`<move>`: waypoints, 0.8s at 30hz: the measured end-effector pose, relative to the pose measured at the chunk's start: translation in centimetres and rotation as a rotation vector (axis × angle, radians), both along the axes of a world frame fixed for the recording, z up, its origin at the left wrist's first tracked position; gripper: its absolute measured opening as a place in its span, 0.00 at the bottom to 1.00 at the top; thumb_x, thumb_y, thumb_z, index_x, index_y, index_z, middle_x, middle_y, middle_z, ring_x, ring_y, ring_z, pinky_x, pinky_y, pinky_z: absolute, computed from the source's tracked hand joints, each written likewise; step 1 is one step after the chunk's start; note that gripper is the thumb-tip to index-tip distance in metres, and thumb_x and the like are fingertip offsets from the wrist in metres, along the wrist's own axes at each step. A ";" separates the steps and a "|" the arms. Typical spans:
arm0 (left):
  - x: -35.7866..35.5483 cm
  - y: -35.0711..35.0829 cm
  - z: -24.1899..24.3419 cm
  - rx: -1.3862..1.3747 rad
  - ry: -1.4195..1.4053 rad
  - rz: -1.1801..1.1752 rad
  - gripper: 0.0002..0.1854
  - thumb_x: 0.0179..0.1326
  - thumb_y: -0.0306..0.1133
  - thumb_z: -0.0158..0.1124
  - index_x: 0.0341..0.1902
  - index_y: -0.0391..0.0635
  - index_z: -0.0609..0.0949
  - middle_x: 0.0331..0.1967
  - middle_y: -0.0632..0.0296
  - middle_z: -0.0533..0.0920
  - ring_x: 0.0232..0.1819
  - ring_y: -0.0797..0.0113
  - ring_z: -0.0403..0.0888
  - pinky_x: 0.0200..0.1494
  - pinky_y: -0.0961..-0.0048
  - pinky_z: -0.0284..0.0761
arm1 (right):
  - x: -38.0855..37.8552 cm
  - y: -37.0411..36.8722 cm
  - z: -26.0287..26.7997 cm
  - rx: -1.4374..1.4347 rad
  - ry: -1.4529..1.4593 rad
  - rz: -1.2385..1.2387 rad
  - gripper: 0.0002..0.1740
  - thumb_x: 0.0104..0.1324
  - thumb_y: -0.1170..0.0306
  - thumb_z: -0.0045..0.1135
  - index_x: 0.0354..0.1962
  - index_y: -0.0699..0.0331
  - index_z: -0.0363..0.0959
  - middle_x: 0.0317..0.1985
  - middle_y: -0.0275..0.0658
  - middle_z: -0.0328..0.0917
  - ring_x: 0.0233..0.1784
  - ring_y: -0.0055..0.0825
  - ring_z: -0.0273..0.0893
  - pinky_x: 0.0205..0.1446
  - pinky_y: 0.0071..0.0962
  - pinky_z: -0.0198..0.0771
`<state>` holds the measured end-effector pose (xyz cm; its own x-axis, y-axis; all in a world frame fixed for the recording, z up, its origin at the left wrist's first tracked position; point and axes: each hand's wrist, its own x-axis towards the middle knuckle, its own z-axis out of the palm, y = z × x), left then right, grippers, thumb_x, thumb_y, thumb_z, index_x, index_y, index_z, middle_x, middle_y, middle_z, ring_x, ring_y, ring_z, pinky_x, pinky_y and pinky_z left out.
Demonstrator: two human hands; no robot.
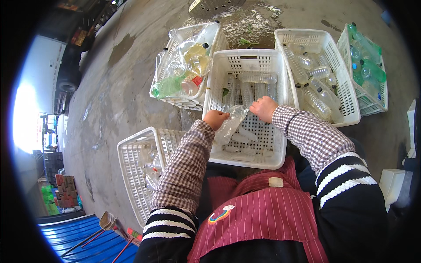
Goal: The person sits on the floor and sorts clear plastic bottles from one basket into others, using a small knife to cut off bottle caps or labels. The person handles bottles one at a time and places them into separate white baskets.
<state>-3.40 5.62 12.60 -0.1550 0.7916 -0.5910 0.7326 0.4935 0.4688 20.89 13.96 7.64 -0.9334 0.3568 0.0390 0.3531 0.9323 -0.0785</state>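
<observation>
Both my hands are over a white plastic crate (247, 54) in front of me. My left hand (216, 119) grips the body of a clear plastic bottle (231, 125), which is tilted with its neck toward the upper right. Closed fingers of my right hand (263, 109) are at the bottle's neck end; whether a cap is between them is hidden. Inside this crate several clear ribbed bottles (257, 78) lie along the far side. Some smaller clear bottles (245, 134) rest on its perforated floor, and a green leaf (225, 92) is near its left wall.
Left stands a crate (212, 36) of mixed bottles; a lower-left crate (131, 167) also holds bottles. Two more crates are right: one of clear bottles (352, 108), one of green bottles (368, 69). Beyond them are wet concrete and a metal drain cover (212, 7). A broom (134, 234) is lower left.
</observation>
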 end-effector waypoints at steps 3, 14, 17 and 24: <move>1.4 -0.1 0.7 0.133 0.071 -0.063 0.21 0.63 0.48 0.58 0.45 0.41 0.84 0.35 0.51 0.85 0.37 0.61 0.82 0.42 0.67 0.74 | 0.4 1.0 1.6 -0.244 -0.184 -0.209 0.07 0.58 0.73 0.53 0.35 0.60 0.74 0.34 0.39 0.80 0.40 0.36 0.80 0.43 0.38 0.74; 3.4 -1.0 3.3 0.731 0.608 -0.306 0.10 0.62 0.39 0.56 0.44 0.54 0.82 0.31 0.61 0.75 0.37 0.59 0.77 0.36 0.61 0.74 | 8.7 -3.4 15.2 -0.435 0.327 -0.564 0.11 0.64 0.64 0.51 0.32 0.64 0.74 0.24 0.49 0.74 0.29 0.47 0.75 0.34 0.43 0.68; 4.1 -0.2 3.8 0.895 0.624 -0.347 0.11 0.60 0.36 0.59 0.46 0.52 0.82 0.29 0.63 0.74 0.36 0.61 0.77 0.34 0.64 0.74 | 9.1 -4.8 15.9 -0.494 0.493 -0.638 0.11 0.63 0.63 0.52 0.33 0.62 0.75 0.24 0.48 0.75 0.29 0.49 0.75 0.33 0.42 0.68; 4.8 1.3 7.3 1.047 0.744 -0.448 0.13 0.61 0.38 0.61 0.49 0.53 0.81 0.29 0.63 0.71 0.34 0.62 0.75 0.34 0.64 0.73 | 9.2 -4.6 16.7 -0.540 0.571 -0.669 0.12 0.64 0.63 0.50 0.35 0.61 0.76 0.27 0.47 0.78 0.34 0.49 0.76 0.36 0.44 0.70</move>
